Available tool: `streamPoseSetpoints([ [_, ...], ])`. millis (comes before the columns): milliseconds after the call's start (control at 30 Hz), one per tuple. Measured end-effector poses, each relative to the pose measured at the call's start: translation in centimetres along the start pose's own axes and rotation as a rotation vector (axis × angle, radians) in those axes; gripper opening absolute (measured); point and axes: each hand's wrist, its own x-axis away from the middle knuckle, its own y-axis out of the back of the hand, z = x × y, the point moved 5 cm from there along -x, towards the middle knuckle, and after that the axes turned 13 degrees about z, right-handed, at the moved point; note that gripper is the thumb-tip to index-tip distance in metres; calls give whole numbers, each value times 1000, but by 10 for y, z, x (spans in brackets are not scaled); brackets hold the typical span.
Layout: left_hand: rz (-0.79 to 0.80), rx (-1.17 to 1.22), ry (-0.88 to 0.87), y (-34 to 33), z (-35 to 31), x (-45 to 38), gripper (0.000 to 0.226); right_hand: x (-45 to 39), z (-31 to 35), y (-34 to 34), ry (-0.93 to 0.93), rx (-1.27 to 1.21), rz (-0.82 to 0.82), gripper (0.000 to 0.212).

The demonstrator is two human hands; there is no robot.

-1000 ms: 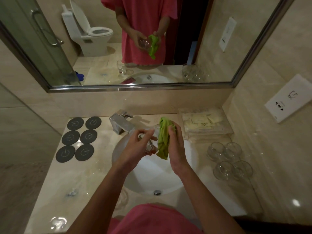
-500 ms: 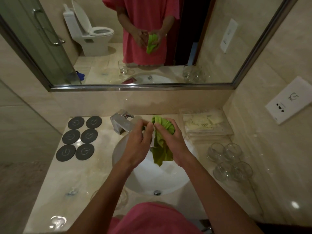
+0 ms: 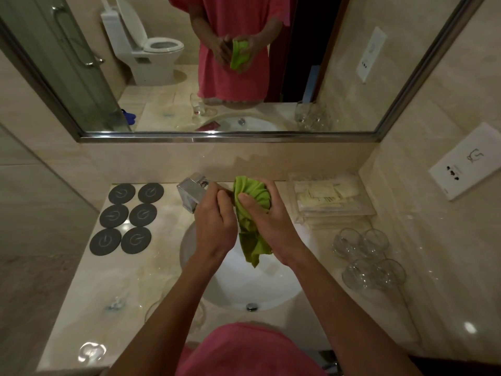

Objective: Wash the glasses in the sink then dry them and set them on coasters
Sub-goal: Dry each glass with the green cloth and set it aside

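My left hand (image 3: 214, 223) and my right hand (image 3: 271, 221) are held together above the white sink (image 3: 244, 291). The right hand grips a green cloth (image 3: 252, 196), bunched around the glass that the left hand's fingers close on. The cloth and my fingers hide the glass almost entirely. The cloth's loose end hangs down over the basin. Several dark round coasters (image 3: 127, 218) lie in two columns on the counter at the left, all bare. Several clear glasses (image 3: 368, 256) stand grouped on the counter at the right.
A chrome faucet (image 3: 192, 192) sits just behind my left hand. A clear tray of toiletry packets (image 3: 330, 196) stands at the back right. Another glass (image 3: 151, 312) shows partly under my left forearm. The mirror (image 3: 230, 77) rises behind the counter.
The glass, visible in my left hand a second ago, is now covered by the cloth. My right hand has wrapped the cloth over it and both hands rose slightly toward the faucet.
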Motion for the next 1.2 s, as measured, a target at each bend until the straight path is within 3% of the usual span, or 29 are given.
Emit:
streamPoseSetpoints([
  [100,25,169,247,2,6,-7,25,0,6,-4,132,113,-20,47],
  [267,239,587,884,-9,38,-2,34,4,-1,-6,350,461,-18,63],
  [333,304,756,975,-15,48,5,27,6,-1,-5,449,548,-22,65],
  [400,300,766,982,-18,51,10,25,6,-7,-2,461,535,-59,64],
  [533,161,655,913,-21,37,11,28,4,-16,-2,293,259,-187,49],
  [667,75,220,498,-14,18,8,30,-1,-24,-3,4,-55,-187,33],
  [800,98,-77,55,-10,6,9,34,-11,-37,3,-377,-267,15,54],
  [900,179,-229,-135,-13,6,9,38,-11,-33,8,-482,-328,106,56],
  [1067,79,-85,-97,-8,7,7,34,-8,-35,1,-358,-260,-35,49],
  [1133,66,32,32,-8,14,4,31,-5,-31,1,-262,-112,-89,42],
  [1200,58,181,268,-8,24,2,30,-3,-22,0,-124,86,-106,33],
])
